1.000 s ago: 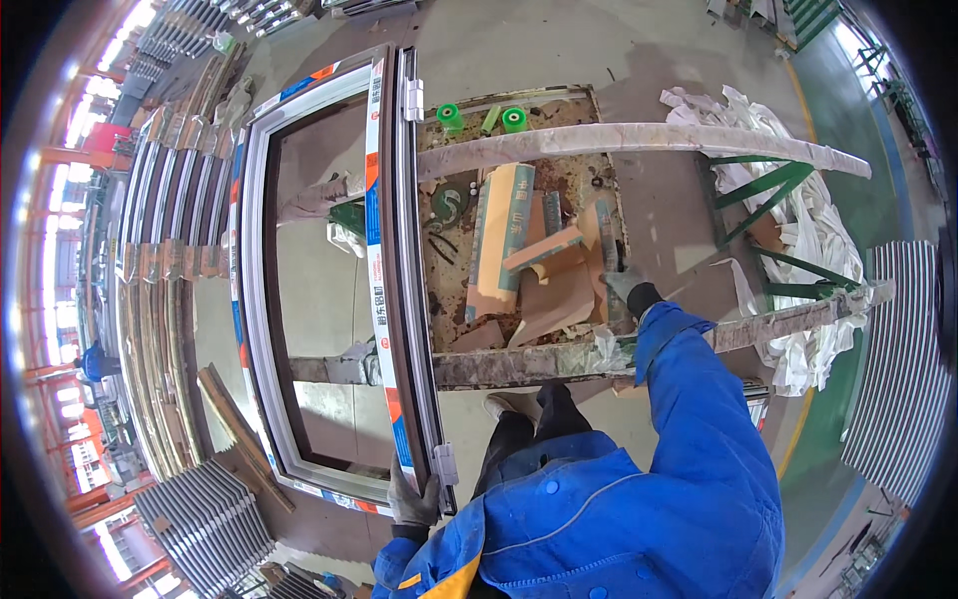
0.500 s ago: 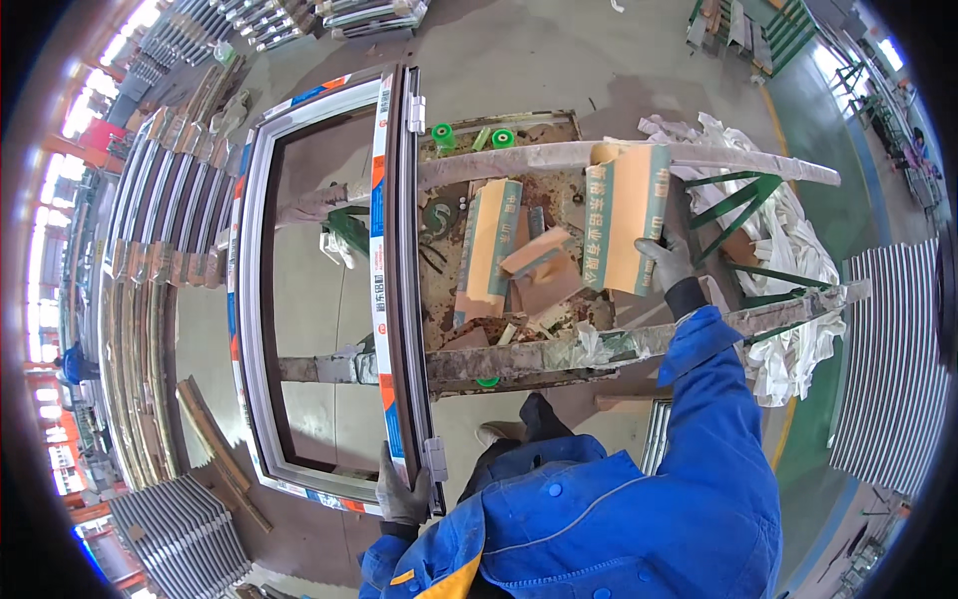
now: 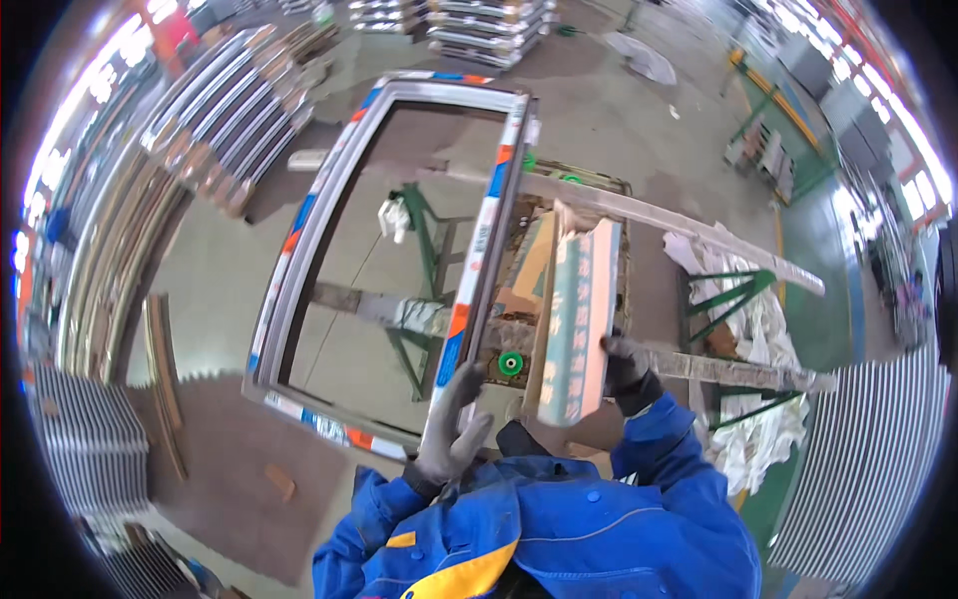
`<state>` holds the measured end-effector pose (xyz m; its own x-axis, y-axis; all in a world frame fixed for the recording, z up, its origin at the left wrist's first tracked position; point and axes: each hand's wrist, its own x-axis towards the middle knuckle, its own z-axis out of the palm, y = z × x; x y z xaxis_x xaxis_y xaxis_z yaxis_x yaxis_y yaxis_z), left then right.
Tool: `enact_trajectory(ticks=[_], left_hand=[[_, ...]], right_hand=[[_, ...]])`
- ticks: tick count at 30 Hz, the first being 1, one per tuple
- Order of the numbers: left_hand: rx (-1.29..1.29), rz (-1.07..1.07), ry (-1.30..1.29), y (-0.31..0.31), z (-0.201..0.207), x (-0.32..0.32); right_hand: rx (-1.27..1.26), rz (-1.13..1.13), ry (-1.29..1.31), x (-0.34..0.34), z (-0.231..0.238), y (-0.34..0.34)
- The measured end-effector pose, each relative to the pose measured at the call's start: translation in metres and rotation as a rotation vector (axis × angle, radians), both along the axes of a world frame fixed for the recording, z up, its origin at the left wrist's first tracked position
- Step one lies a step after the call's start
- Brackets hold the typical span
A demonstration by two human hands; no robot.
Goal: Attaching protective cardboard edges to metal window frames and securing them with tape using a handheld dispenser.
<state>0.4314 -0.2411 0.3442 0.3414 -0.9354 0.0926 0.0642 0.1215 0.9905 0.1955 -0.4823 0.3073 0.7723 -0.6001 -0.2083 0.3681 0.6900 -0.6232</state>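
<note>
A large rectangular window frame [image 3: 466, 290], silver with dark edges and blue, orange and white protective tape, lies across the padded rails of a green trestle. At its near right corner is my left hand [image 3: 449, 429] in a grey glove, fingers stretched and thumb spread, against or just over the frame's edge. My right hand [image 3: 627, 365], also gloved, grips the right edge of a long folded cardboard sheet [image 3: 581, 319], tan with a teal printed band. The sheet is tilted, its near end close to my body, and it hides part of the cart behind it.
A padded rail [image 3: 733, 369] runs right over white wrapping [image 3: 768, 429]. Under the rails is a rusty cart with a green wheel [image 3: 510, 363] and another cardboard piece [image 3: 527, 265]. Stacked metal profiles [image 3: 220, 120] stand left, and more profiles [image 3: 858, 449] at the right.
My right hand has brought the cardboard sheet nearer and to the left, beside the frame. My left hand has loosened from the frame's corner, fingers spreading. The view has turned.
</note>
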Motion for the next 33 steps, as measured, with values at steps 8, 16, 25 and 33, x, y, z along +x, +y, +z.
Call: enact_trajectory(ticks=[8, 16, 25, 33], left_hand=[[0.155, -0.036, 0.264, 0.059, 0.009, 0.009], [0.349, 0.468, -0.099, 0.094, 0.029, -0.019], [0.294, 0.835, -0.16, 0.103, -0.006, -0.094], [0.205, 0.874, 0.144, 0.123, -0.02, -0.118]], right_hand=[[-0.015, 0.194, 0.161, 0.076, -0.011, 0.115], [-0.86, 0.322, 0.206, 0.11, 0.054, 0.146], [-0.841, 0.458, 0.268, 0.062, 0.057, 0.116], [-0.825, 0.388, 0.178, 0.032, 0.003, 0.062]])
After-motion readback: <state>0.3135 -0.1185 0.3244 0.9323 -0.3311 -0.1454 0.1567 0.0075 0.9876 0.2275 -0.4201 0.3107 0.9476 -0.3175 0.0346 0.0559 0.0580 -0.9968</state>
